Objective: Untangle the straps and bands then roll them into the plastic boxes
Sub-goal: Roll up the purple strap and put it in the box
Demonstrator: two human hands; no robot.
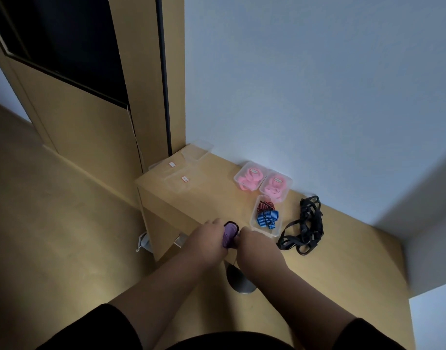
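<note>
Both hands meet at the table's point(343, 248) front edge: the left hand point(208, 234) and right hand point(252, 242) each grip a purple band point(229, 237), rolled between them. Just beyond sits an open plastic box point(257, 226) holding striped bands. A loosened grip would likely let the roll spring undone.

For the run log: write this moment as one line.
left hand, right hand: grip purple fabric band | tangled black straps: on wooden table
</note>
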